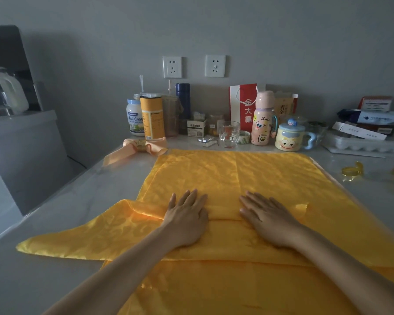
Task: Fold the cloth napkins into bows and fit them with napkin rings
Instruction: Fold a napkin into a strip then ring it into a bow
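Napkin (248, 176) spread on counter (362, 178), near edge folded up toward middle. Left hand (187, 220) and right hand (267, 220) both flat, fingers spread, gripping nothing, pressing down fold. Best to sweep palms outward from centre, sharpening crease and chasing wrinkles; left end skewed, worth squaring with far edge before next fold. Slippery-looking satin, so firm even pressure. Finished bow (138, 147) far left, loose rings (351, 170) at right, well apart from cloth
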